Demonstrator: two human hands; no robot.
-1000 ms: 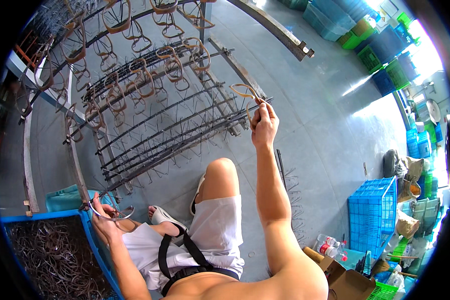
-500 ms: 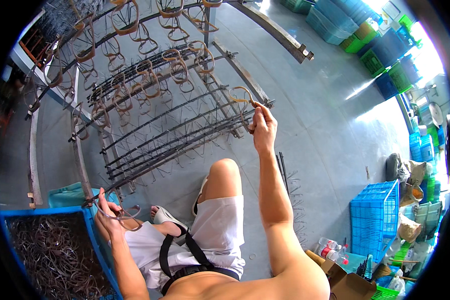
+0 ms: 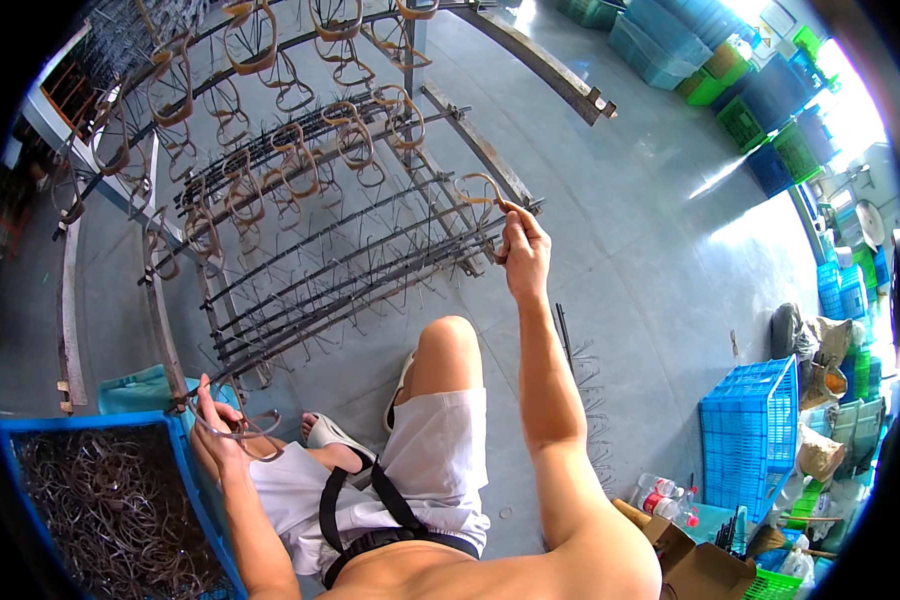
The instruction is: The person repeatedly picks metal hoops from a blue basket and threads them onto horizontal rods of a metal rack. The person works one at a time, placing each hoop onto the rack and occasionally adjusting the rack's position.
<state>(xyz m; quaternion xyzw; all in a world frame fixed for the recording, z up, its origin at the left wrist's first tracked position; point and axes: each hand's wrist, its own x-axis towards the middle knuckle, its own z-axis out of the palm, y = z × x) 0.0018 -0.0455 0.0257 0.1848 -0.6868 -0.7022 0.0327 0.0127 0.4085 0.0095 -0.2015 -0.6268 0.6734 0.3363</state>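
Observation:
My right hand [image 3: 525,252] is stretched out to the far right end of a dark metal bar [image 3: 390,273] set with thin wire hooks. Its fingers pinch a brown eyeglass frame [image 3: 478,200], which hangs beside the bar end; whether it touches a hook I cannot tell. Low on the left, my left hand [image 3: 218,430] is closed on another eyeglass frame [image 3: 258,434], greyish and translucent, close to the bar's near end. More brown eyeglass frames [image 3: 300,178] hang in rows from the upper bars of the metal rack [image 3: 485,150].
A blue bin [image 3: 100,420] full of loose eyeglass frames [image 3: 110,500] stands at the lower left. To the right are a blue basket [image 3: 750,430], plastic bottles [image 3: 660,492] and a cardboard box [image 3: 700,572]. A hooked rod [image 3: 570,345] lies on the floor near my right arm.
My right hand has shifted very slightly left and down with its eyeglass frame. My left hand keeps its hold and its place.

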